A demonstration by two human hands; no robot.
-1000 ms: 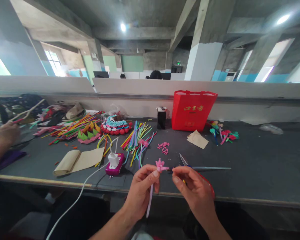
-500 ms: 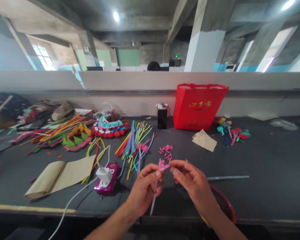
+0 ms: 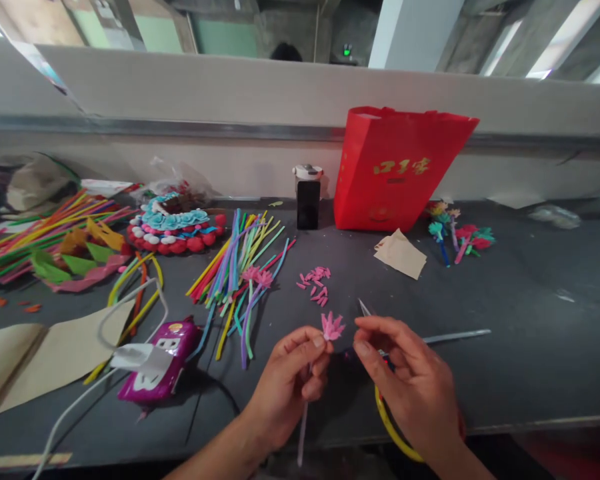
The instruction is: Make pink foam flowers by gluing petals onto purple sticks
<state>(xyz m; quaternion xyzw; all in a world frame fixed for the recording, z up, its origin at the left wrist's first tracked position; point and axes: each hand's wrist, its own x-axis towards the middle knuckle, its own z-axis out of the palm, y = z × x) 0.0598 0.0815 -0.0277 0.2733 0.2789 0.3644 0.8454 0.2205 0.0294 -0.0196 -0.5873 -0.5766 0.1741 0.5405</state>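
Note:
A pink pipe-cleaner flower with pointed petals stands upright on a pale lilac stem. My left hand pinches it just below the petals, and the stem hangs down past the palm. To the right of the flower, apart from it, my right hand hovers with thumb and forefinger separated and nothing visible between them. A pointed metal tip shows behind the right fingertips; the rest of that tool is largely hidden. Short pink pieces lie scattered on the dark table beyond the flower.
Left of centre lie many coloured pipe cleaners and a purple power strip with a white plug and cable. A red bag, a phone and finished flowers stand or lie farther back. A yellow loop shows below my right hand.
The view has tilted down and come closer to the table. My right hand has moved away from the flower, and its fingertips no longer meet the petals. My left hand keeps its hold.

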